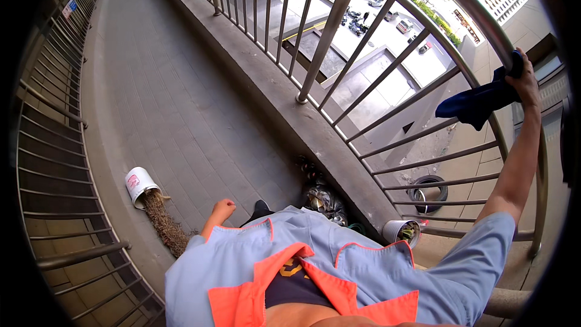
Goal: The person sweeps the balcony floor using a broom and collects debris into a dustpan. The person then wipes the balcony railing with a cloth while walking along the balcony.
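Note:
My right hand reaches out to the far right, its fingers wrapped round a dark blue cloth. Part of the cloth is pressed on the metal handrail, and the rest hangs loose beside the bars. Lower down, my left hand hangs in front of my body with its fingers curled in. I see nothing in it, and it touches nothing.
A white bucket lies tipped on the tiled walkway, dry brown plant stalks spilling from it. Near my feet sits a dark plastic bag. A white pot stands by the railing, near a tyre beyond the bars.

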`<state>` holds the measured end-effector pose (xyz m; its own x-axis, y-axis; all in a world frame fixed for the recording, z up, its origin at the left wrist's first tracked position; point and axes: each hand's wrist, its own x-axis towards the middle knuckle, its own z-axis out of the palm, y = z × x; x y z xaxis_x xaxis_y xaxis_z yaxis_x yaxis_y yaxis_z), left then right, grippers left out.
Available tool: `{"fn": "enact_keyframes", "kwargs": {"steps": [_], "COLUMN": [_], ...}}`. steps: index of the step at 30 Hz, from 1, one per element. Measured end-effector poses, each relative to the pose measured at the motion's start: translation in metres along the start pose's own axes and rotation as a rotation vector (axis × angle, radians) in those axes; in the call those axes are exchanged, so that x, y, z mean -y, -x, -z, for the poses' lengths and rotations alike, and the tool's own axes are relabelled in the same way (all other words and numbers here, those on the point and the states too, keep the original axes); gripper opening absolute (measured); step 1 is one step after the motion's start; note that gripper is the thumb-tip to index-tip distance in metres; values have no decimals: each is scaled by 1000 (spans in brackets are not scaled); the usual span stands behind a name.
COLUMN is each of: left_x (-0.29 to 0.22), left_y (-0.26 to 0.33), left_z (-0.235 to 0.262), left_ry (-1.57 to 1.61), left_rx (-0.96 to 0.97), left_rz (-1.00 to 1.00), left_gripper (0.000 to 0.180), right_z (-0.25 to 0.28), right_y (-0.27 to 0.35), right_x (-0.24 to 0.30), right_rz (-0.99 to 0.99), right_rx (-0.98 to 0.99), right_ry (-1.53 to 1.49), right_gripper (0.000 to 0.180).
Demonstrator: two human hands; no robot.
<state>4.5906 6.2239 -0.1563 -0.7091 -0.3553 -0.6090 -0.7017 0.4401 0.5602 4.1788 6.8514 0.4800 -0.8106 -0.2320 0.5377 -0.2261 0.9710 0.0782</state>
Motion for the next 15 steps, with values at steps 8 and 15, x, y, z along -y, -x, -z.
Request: {"fn": "enact_keyframes", "kwargs": {"steps": [8,15], "left_x": [63,78], "left_y": [4,8], "left_z": [54,74], "left_ry": [167,204], "left_rx": [-59,20], "left_rz": [144,248], "left_gripper": [23,21], "right_z": [-45,-72], "right_y": [-77,-142], "right_x": [61,157], "right_rz": [0,65], "right_rx": [7,5], "right_ry": [70,26], "right_gripper": [83,79]}}
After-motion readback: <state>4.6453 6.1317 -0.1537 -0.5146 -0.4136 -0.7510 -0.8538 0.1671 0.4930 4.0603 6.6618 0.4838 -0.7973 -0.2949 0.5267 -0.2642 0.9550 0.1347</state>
